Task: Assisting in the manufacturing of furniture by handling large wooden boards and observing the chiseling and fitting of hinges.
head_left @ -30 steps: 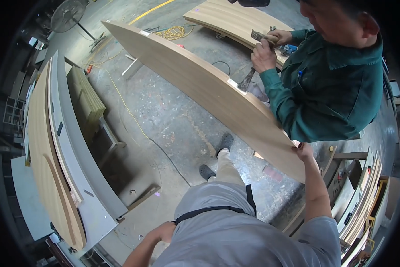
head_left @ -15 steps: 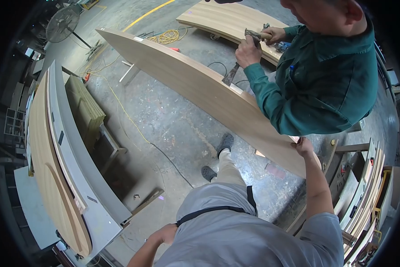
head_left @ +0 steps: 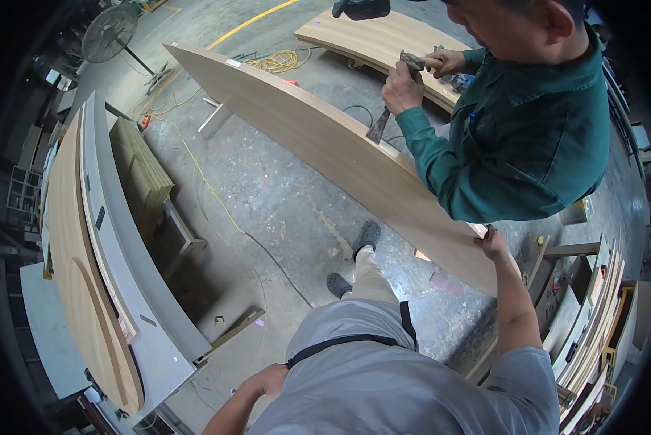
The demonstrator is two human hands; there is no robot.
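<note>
Left hand (head_left: 271, 380) was rested at the grey shirt (head_left: 362, 355); grip unreadable. Wooden panel (head_left: 318, 148) was gripped near its close end by the nearer right hand (head_left: 495, 245), long axis slanted away forward-left. Farther along, a flared blade (head_left: 378, 127) was held at its upper edge by a co-worker (head_left: 528, 152).

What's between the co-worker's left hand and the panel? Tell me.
In the head view, a chisel runs from that hand to the top edge of the panel.
</note>
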